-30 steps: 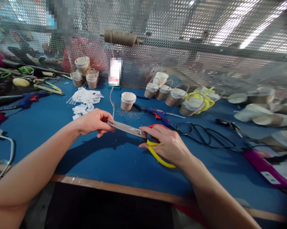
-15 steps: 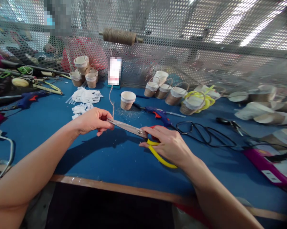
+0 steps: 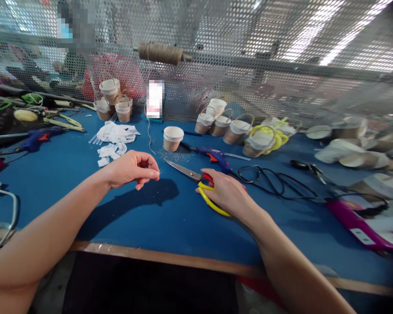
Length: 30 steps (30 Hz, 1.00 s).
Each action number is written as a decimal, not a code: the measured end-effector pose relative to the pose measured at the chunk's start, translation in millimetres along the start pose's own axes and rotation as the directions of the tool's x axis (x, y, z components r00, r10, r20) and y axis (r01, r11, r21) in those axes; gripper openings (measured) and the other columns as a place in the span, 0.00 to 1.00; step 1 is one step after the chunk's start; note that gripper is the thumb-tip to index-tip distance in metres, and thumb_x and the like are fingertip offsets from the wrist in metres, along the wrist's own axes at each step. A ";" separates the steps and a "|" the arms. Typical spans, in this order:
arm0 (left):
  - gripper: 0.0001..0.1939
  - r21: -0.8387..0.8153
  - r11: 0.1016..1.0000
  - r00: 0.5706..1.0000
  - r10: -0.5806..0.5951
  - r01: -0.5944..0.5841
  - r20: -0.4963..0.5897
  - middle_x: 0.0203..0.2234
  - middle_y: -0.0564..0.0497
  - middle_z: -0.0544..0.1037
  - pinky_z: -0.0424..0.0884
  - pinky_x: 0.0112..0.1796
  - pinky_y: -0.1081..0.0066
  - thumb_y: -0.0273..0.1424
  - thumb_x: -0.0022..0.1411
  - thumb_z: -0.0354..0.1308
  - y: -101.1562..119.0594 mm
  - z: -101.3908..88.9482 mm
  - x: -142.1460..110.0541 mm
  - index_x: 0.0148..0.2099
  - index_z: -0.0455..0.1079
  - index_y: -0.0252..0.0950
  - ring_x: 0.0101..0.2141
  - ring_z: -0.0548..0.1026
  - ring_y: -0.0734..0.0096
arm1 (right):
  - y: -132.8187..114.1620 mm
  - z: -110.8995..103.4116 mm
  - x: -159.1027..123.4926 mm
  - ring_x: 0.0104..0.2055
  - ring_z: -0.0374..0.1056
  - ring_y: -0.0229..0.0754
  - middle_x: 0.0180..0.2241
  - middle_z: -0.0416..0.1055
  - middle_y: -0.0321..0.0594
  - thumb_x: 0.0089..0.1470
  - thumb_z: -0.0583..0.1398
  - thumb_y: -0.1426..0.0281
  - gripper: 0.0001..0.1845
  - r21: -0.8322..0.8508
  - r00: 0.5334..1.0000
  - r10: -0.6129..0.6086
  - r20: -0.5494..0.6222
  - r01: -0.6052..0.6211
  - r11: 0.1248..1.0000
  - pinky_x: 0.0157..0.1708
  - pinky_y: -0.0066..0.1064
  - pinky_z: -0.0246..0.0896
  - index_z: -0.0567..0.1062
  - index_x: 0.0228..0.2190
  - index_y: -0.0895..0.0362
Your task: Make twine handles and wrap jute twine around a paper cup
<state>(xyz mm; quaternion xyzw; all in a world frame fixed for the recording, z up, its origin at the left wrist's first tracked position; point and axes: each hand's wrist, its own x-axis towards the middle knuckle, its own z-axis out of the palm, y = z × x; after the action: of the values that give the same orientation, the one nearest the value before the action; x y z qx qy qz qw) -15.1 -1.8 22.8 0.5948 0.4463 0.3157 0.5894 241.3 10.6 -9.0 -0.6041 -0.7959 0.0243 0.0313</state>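
My left hand (image 3: 136,169) is closed in a pinch above the blue table, and a tiny wisp of twine (image 3: 160,172) shows at its fingertips; the rest is hidden by the fingers. Low over the table, or resting on it, are scissors (image 3: 186,172) with one red and one yellow handle and blades together. My right hand (image 3: 227,189) grips them by the handles. Beyond the fingers hangs a loose strand of twine (image 3: 150,137), its end lying on the table. A small cup with a white rim (image 3: 173,139) stands upright just behind the scissors' tip.
A twine spool (image 3: 160,53) hangs on the mesh screen. White lace scraps (image 3: 116,132) lie left, near stacked little buckets (image 3: 110,90). On the right are more buckets (image 3: 237,132), a blue glue gun (image 3: 212,157), a black cable (image 3: 278,183) and a magenta power strip (image 3: 350,224).
The scissors have moved away from my left hand, down to the right. The twine strand no longer reaches my fingers and hangs free, cut through.
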 end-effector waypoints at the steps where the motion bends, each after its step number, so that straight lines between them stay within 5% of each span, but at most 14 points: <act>1: 0.04 0.001 1.000 1.000 0.013 -0.013 0.003 0.19 0.54 0.72 0.61 0.13 0.81 0.23 0.51 0.58 -1.0 0.7 -0.1 0.26 0.67 0.32 0.12 0.64 0.85 | 0.5 0.0 0.1 0.41 0.68 0.50 0.41 0.72 0.49 0.48 0.59 0.64 0.28 -0.010 1.000 -0.001 0.019 0.001 1.000 0.36 0.34 0.61 0.65 0.51 0.61; 6: 0.05 -0.036 0.999 0.999 0.014 -0.013 0.031 0.13 0.59 0.67 0.58 0.13 0.82 0.24 0.51 0.59 -3.4 7.7 -1.8 0.26 0.65 0.33 0.12 0.62 0.85 | -8.7 -10.0 -6.9 0.43 0.66 0.52 0.39 0.72 0.50 0.50 0.57 0.69 0.20 -0.073 0.998 -0.065 0.021 0.066 0.995 0.41 0.39 0.59 0.71 0.47 0.59; 9: 0.05 -0.060 0.998 0.998 -0.019 0.022 0.057 0.12 0.60 0.64 0.56 0.13 0.83 0.24 0.51 0.58 -0.8 15.3 -5.2 0.26 0.65 0.33 0.12 0.60 0.85 | -24.1 -20.3 -13.5 0.41 0.67 0.46 0.38 0.73 0.46 0.51 0.57 0.69 0.13 0.248 0.983 -0.160 -0.094 0.179 0.952 0.42 0.36 0.60 0.75 0.38 0.58; 12: 0.05 -0.075 0.995 0.993 -0.052 0.061 0.110 0.14 0.60 0.64 0.56 0.13 0.84 0.25 0.51 0.59 1.6 23.1 -8.5 0.27 0.64 0.33 0.13 0.60 0.86 | -43.3 -29.4 -18.4 0.31 0.69 0.38 0.29 0.73 0.39 0.51 0.57 0.65 0.11 0.693 0.980 -0.194 -0.038 0.166 0.702 0.31 0.28 0.64 0.74 0.34 0.58; 17: 0.05 -0.027 0.998 0.987 -0.045 0.049 0.157 0.14 0.60 0.64 0.57 0.14 0.83 0.27 0.52 0.58 -0.5 28.8 -8.9 0.28 0.65 0.33 0.14 0.60 0.85 | -64.2 -34.1 -18.7 0.22 0.65 0.31 0.20 0.69 0.35 0.50 0.57 0.68 0.07 0.889 0.971 -0.225 0.088 0.026 0.457 0.24 0.25 0.63 0.70 0.28 0.60; 30: 0.06 0.124 0.990 0.996 0.055 -0.063 0.065 0.15 0.59 0.65 0.57 0.15 0.81 0.30 0.51 0.57 -7.8 30.1 -3.3 0.27 0.63 0.33 0.14 0.61 0.84 | -70.7 -26.4 -15.9 0.21 0.65 0.31 0.20 0.68 0.35 0.50 0.56 0.70 0.06 0.868 0.984 -0.166 0.072 0.020 0.496 0.22 0.24 0.63 0.70 0.26 0.61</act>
<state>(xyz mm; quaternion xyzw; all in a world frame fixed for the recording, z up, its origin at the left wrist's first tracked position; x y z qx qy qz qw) 9.5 -18.1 12.4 0.6532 0.4294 0.2858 0.5544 179.7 -23.7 22.5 -0.4601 -0.7087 0.4606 0.2719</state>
